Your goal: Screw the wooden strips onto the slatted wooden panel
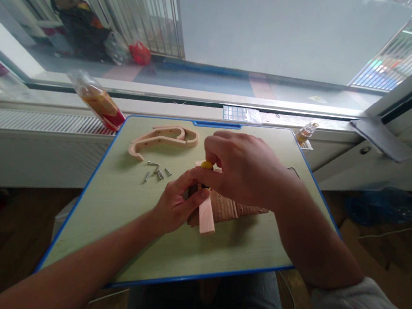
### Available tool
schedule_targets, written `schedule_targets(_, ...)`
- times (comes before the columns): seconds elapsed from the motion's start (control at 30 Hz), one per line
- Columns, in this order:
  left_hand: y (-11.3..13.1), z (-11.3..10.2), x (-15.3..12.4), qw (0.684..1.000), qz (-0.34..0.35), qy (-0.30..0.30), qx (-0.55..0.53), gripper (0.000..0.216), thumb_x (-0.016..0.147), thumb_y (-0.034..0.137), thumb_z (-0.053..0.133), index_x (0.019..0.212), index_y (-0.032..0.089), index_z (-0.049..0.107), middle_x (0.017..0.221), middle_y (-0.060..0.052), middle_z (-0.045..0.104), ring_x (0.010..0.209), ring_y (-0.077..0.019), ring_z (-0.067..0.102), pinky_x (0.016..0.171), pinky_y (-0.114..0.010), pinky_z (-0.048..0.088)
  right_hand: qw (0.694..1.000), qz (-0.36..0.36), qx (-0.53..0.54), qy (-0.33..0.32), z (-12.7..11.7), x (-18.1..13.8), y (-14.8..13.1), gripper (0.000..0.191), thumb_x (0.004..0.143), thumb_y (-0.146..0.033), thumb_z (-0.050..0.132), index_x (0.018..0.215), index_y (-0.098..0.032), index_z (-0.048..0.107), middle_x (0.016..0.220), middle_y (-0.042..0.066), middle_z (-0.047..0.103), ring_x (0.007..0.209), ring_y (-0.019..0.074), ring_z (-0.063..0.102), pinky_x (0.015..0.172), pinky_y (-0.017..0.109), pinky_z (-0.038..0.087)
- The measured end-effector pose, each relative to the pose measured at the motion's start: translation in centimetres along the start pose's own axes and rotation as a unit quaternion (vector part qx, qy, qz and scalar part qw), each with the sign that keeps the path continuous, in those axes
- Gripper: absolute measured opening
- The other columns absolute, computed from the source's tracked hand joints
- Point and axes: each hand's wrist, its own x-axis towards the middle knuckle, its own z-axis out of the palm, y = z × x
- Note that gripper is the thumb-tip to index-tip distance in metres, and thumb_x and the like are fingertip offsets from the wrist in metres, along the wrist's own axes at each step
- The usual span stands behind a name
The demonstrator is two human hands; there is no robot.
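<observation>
My right hand (240, 164) is closed around what looks like a screwdriver (206, 165) with a yellow-topped handle; its tip is hidden. The fingers of my left hand (182, 196) wrap round a pale wooden strip (206, 217), thumb on top, just below the tool. Under the strip lies a piece of corrugated cardboard (224, 208), partly covered by my hands. Several metal screws (159, 174) are scattered left of my hands, with a small bent hex key (153, 163) beside them. Curved wooden pieces (163, 139) rest at the table's back left.
The pale green table (163, 254) has a blue edge. A thin bent metal rod (294, 171) lies near its right side. Beyond the back corners stand a large drink bottle (99, 104) and a small bottle (306, 132). A radiator (44, 124) and window sill run behind.
</observation>
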Motion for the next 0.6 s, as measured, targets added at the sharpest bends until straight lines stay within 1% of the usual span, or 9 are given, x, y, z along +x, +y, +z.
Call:
schedule_targets(0.07,0.1,0.0,0.0,1.000,0.000,-0.001,-0.004,0.030,0.107,0.043,0.070,0.129,0.024,0.071,0.094,-0.001,0.072,0.080,-0.0159,0.060,0.073,-0.028,0.049,1.000,0.004,-0.013,0.010,0.3,0.1,0.0,0.028,0.100,-0.043,0.064,0.093,-0.018,0.074,0.084,0.004,0.067,0.073,0.0160,0.047,0.068,0.036,0.023)
schedule_targets(0.2,-0.2,0.0,-0.2,1.000,-0.001,0.010,0.010,0.026,0.105,0.043,0.073,0.119,0.022,0.073,0.088,-0.001,0.070,0.074,-0.0151,0.058,0.068,-0.027,0.047,1.000,0.010,-0.024,0.012,0.7,0.4,0.1,0.031,0.100,-0.047,0.063,0.092,-0.019,0.076,0.081,0.004,0.067,0.071,0.0160,0.048,0.067,0.035,0.022)
schedule_targets(0.37,-0.6,0.1,-0.4,1.000,-0.018,0.014,0.001,0.025,0.106,0.043,0.071,0.116,0.021,0.075,0.086,-0.002,0.070,0.074,-0.0161,0.060,0.068,-0.029,0.048,1.000,0.018,-0.011,0.005,0.7,0.5,0.3,0.041,0.101,-0.057,0.062,0.092,-0.020,0.077,0.079,0.005,0.069,0.070,0.0165,0.050,0.067,0.036,0.023)
schedule_targets(0.47,-0.4,0.1,-0.2,1.000,-0.005,0.021,0.003,0.023,0.106,0.042,0.071,0.116,0.022,0.075,0.088,-0.001,0.070,0.078,-0.0162,0.061,0.071,-0.029,0.049,1.000,0.020,0.008,0.001,0.1,0.1,0.6,0.039,0.099,-0.058,0.068,0.100,-0.020,0.077,0.091,0.006,0.075,0.078,0.0179,0.057,0.070,0.035,0.028)
schedule_targets(0.53,-0.1,0.0,-0.1,1.000,0.001,0.016,-0.001,0.021,0.107,0.042,0.070,0.114,0.022,0.073,0.088,-0.001,0.068,0.078,-0.0158,0.059,0.073,-0.029,0.049,0.999,-0.002,0.043,-0.017,-0.5,-0.2,0.7,0.034,0.100,-0.051,0.069,0.112,-0.020,0.078,0.102,0.005,0.079,0.084,0.0182,0.061,0.074,0.035,0.033)
schedule_targets(0.6,0.1,0.0,0.0,1.000,0.000,0.009,-0.009,0.020,0.108,0.042,0.069,0.112,0.022,0.071,0.086,0.000,0.066,0.076,-0.0151,0.058,0.072,-0.028,0.048,0.996,-0.038,0.076,-0.041,-1.0,-0.5,0.8,0.029,0.102,-0.041,0.067,0.119,-0.020,0.079,0.110,0.005,0.080,0.087,0.0173,0.063,0.077,0.034,0.036)
